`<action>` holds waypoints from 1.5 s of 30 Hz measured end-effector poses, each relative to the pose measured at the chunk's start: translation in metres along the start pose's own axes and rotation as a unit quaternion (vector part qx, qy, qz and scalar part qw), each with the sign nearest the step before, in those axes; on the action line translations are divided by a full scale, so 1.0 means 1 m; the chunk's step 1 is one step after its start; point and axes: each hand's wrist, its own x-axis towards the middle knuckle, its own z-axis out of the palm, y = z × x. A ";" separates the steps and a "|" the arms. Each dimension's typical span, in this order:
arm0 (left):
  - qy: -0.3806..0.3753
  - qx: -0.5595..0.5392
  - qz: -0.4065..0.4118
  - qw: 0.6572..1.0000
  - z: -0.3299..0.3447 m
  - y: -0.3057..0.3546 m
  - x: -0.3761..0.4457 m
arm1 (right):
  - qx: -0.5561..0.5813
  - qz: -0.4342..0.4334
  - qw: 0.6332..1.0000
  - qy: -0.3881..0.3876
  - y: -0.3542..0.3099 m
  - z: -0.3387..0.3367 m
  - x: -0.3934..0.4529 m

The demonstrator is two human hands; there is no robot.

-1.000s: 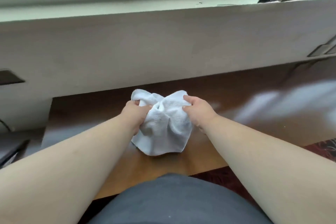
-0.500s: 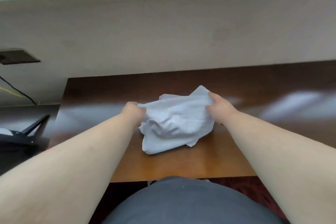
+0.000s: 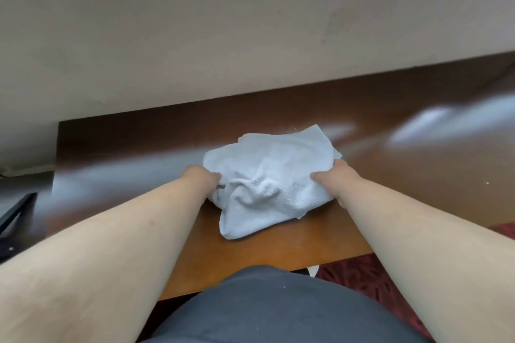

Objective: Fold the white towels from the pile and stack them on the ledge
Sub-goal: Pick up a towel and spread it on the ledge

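Observation:
A crumpled white towel (image 3: 267, 175) lies on the brown wooden table (image 3: 418, 175), with one corner hanging toward the near edge. My left hand (image 3: 199, 177) grips the towel's left side, its fingers buried in the cloth. My right hand (image 3: 337, 178) grips the right side, thumb on top of the fabric. The towel rests on the table between both hands. Neither the ledge nor the towel pile is in view.
A beige wall (image 3: 250, 22) rises right behind the table. The table's left edge (image 3: 57, 147) is close to my left arm, with a dark object (image 3: 14, 214) beyond it. Patterned red carpet (image 3: 362, 278) shows below the near edge.
The towel was held up bunched between both hands, then lowered and spread onto the table. The view tilted down, so the window and ledge dropped out of sight.

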 end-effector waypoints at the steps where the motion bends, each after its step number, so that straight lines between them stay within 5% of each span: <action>1: 0.005 -0.028 0.001 1.000 -0.002 -0.001 0.000 | -0.027 -0.003 1.000 0.008 -0.002 0.001 -0.001; 7: 0.060 -0.199 0.112 0.972 -0.023 -0.012 -0.006 | -0.104 -0.047 0.990 0.078 -0.025 -0.005 -0.023; 10: 0.075 -0.219 0.207 0.951 -0.039 -0.016 -0.019 | -0.207 -0.186 0.947 0.161 -0.049 0.003 -0.042; 14: 0.064 -0.222 0.298 0.926 -0.053 -0.017 -0.039 | -0.283 -0.417 0.864 0.012 -0.123 0.037 -0.073; 18: 0.050 -0.260 0.335 0.904 -0.061 -0.023 -0.053 | -0.324 -0.434 0.833 -0.115 -0.187 0.075 -0.104; 21: 0.047 -0.305 0.307 0.900 -0.067 -0.036 -0.063 | -0.430 -0.427 0.790 -0.096 -0.210 0.079 -0.118; 23: -0.016 -0.304 0.277 0.911 -0.068 -0.049 -0.066 | -0.421 -0.421 0.797 -0.100 -0.215 0.076 -0.125; 26: -0.133 -0.167 0.242 0.946 -0.061 -0.069 -0.067 | -0.344 -0.429 0.829 -0.107 -0.220 0.074 -0.128; 30: -0.110 -0.019 0.188 0.976 -0.039 -0.092 -0.062 | -0.310 -0.427 0.842 -0.110 -0.231 0.081 -0.127; 39: -0.060 -0.351 0.075 0.931 -0.026 -0.170 -0.047 | -0.260 -0.457 0.845 -0.102 -0.255 0.165 -0.106; 45: 0.017 -0.358 -0.007 0.933 -0.030 -0.217 -0.021 | -0.295 -0.487 0.805 -0.165 -0.253 0.238 -0.097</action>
